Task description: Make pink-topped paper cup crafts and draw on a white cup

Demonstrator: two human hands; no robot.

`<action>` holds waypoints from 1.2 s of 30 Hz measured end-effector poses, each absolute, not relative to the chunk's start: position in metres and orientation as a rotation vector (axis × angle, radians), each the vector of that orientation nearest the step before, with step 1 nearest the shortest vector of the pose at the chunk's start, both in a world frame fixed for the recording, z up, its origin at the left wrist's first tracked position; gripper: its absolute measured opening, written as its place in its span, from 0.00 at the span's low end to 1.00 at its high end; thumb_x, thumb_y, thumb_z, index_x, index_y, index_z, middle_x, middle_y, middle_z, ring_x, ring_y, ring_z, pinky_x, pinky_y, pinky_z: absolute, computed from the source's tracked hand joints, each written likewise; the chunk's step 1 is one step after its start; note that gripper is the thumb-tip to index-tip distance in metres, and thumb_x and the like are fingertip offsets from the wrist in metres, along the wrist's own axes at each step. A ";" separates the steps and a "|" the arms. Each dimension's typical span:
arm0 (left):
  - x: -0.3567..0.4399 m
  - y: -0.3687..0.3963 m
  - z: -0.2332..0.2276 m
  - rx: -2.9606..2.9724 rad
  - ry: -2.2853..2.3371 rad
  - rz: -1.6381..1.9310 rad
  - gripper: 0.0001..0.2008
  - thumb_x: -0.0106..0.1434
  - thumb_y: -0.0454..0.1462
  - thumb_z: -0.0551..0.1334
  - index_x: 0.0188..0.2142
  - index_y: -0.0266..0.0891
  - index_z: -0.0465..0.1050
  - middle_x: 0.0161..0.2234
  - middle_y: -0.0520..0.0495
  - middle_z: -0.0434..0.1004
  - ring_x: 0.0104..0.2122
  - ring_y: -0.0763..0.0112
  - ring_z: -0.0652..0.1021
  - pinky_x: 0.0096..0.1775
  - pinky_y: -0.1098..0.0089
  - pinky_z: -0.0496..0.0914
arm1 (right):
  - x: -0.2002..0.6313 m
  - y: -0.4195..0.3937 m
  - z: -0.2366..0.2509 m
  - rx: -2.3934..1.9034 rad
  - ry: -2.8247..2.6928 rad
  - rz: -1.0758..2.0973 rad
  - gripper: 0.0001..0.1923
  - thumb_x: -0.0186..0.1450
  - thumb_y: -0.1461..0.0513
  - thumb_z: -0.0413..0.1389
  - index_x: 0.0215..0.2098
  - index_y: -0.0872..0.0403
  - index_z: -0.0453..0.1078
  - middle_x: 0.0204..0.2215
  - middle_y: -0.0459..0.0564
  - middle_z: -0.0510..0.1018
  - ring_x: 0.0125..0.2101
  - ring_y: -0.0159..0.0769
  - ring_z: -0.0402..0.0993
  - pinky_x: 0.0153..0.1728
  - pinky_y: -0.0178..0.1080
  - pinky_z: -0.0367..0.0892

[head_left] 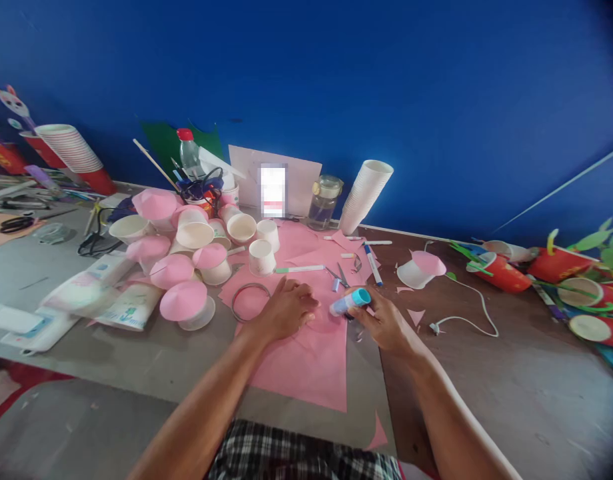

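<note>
My right hand [384,317] is closed round a blue glue stick [342,305], its turquoise end toward the hand and its other end slanting down to the left over the paper. Fingers apart and slightly bent, my left hand [286,308] rests on the pink paper [306,373]; whether a separate cut piece lies beneath it, I cannot tell. Just left of that hand lies a round metal ring [234,303]. Beyond the glue stick are scissors [342,275], partly hidden, and a small lilac cap [335,285].
Several white paper cups with pink cone tops [184,301] crowd the left side. Behind stand a glass jar [324,203] and a leaning stack of cups [365,197]. A blue marker [372,265], a topped cup [419,270] and a white cable [481,293] lie right.
</note>
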State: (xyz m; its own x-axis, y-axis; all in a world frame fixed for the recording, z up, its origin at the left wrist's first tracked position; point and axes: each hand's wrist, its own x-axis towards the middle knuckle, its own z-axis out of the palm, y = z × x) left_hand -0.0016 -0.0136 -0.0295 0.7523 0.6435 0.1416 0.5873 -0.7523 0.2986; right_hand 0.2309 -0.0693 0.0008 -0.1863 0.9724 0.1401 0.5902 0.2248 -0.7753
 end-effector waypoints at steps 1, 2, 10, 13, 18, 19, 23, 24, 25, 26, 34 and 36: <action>-0.001 -0.014 -0.028 2.715 0.965 0.345 0.09 0.63 0.38 0.60 0.43 0.48 0.75 0.46 0.50 0.72 0.50 0.61 0.68 0.55 0.57 0.56 | 0.229 -0.067 -0.001 -1.454 -1.861 0.738 0.11 0.65 0.57 0.53 0.43 0.54 0.69 0.34 0.50 0.77 0.33 0.37 0.72 0.36 0.39 0.69; -0.001 -0.014 -0.027 2.712 0.957 0.346 0.09 0.64 0.38 0.59 0.42 0.47 0.75 0.46 0.49 0.72 0.49 0.61 0.68 0.54 0.57 0.57 | 0.226 -0.065 -0.004 -1.452 -1.885 0.706 0.11 0.65 0.57 0.53 0.42 0.54 0.69 0.34 0.50 0.77 0.33 0.38 0.72 0.37 0.39 0.68; -0.001 -0.013 -0.030 2.681 0.970 0.370 0.10 0.63 0.39 0.59 0.43 0.47 0.75 0.46 0.48 0.72 0.49 0.61 0.67 0.54 0.58 0.56 | 0.233 -0.072 -0.004 -1.418 -2.023 0.713 0.08 0.65 0.58 0.53 0.39 0.52 0.69 0.33 0.50 0.75 0.33 0.38 0.71 0.35 0.40 0.69; -0.001 -0.013 -0.033 2.700 0.960 0.389 0.10 0.62 0.37 0.60 0.44 0.48 0.74 0.46 0.49 0.72 0.49 0.60 0.68 0.55 0.58 0.55 | 0.237 -0.072 0.001 -1.429 -1.912 0.805 0.10 0.66 0.55 0.52 0.40 0.53 0.68 0.31 0.49 0.76 0.30 0.36 0.70 0.32 0.38 0.68; -0.001 -0.014 -0.026 2.722 0.956 0.345 0.09 0.63 0.37 0.59 0.42 0.47 0.75 0.45 0.49 0.72 0.48 0.60 0.67 0.53 0.58 0.56 | 0.228 -0.062 -0.007 -1.451 -1.824 0.683 0.11 0.65 0.56 0.52 0.41 0.54 0.68 0.31 0.49 0.76 0.30 0.36 0.71 0.33 0.38 0.68; -0.001 -0.014 -0.024 2.720 0.952 0.338 0.09 0.63 0.37 0.59 0.41 0.46 0.75 0.44 0.49 0.72 0.48 0.61 0.68 0.53 0.58 0.57 | 0.226 -0.061 -0.010 -1.453 -1.862 0.657 0.10 0.65 0.57 0.53 0.39 0.54 0.69 0.31 0.49 0.75 0.31 0.37 0.71 0.34 0.39 0.68; -0.001 -0.014 -0.023 2.705 0.951 0.354 0.09 0.64 0.37 0.59 0.41 0.46 0.76 0.44 0.48 0.73 0.48 0.61 0.68 0.52 0.58 0.58 | 0.228 -0.066 -0.014 -1.437 -1.957 0.656 0.08 0.64 0.58 0.53 0.37 0.53 0.70 0.33 0.50 0.75 0.32 0.38 0.71 0.35 0.40 0.69; -0.001 -0.015 -0.024 2.698 0.953 0.361 0.09 0.64 0.38 0.59 0.41 0.46 0.76 0.44 0.48 0.73 0.48 0.61 0.68 0.53 0.58 0.58 | 0.230 -0.069 -0.013 -1.433 -1.965 0.675 0.08 0.64 0.57 0.53 0.37 0.53 0.70 0.33 0.50 0.75 0.32 0.38 0.71 0.34 0.39 0.69; -0.001 -0.015 -0.025 2.690 0.957 0.371 0.09 0.64 0.38 0.59 0.41 0.45 0.76 0.44 0.48 0.73 0.48 0.61 0.69 0.53 0.58 0.57 | 0.233 -0.071 -0.011 -1.434 -1.967 0.700 0.08 0.64 0.57 0.54 0.38 0.52 0.70 0.33 0.50 0.75 0.32 0.38 0.70 0.33 0.39 0.69; -0.001 -0.015 -0.026 2.682 0.962 0.382 0.09 0.64 0.38 0.59 0.42 0.46 0.76 0.44 0.48 0.73 0.48 0.61 0.69 0.53 0.58 0.57 | 0.235 -0.073 -0.008 -1.441 -1.961 0.729 0.08 0.64 0.57 0.54 0.38 0.52 0.70 0.32 0.49 0.75 0.31 0.37 0.70 0.32 0.38 0.69; -0.001 -0.015 -0.025 2.676 0.962 0.357 0.10 0.64 0.37 0.59 0.43 0.47 0.75 0.45 0.49 0.73 0.49 0.62 0.68 0.54 0.58 0.56 | 0.230 -0.069 -0.003 -1.407 -1.778 0.730 0.12 0.66 0.55 0.52 0.41 0.54 0.69 0.31 0.49 0.76 0.30 0.36 0.71 0.33 0.38 0.68; -0.001 -0.015 -0.024 2.683 0.960 0.350 0.10 0.64 0.37 0.58 0.43 0.46 0.76 0.45 0.48 0.73 0.49 0.61 0.68 0.54 0.58 0.57 | 0.227 -0.068 -0.008 -1.428 -1.857 0.658 0.10 0.65 0.56 0.53 0.40 0.54 0.69 0.32 0.50 0.76 0.32 0.38 0.71 0.35 0.39 0.68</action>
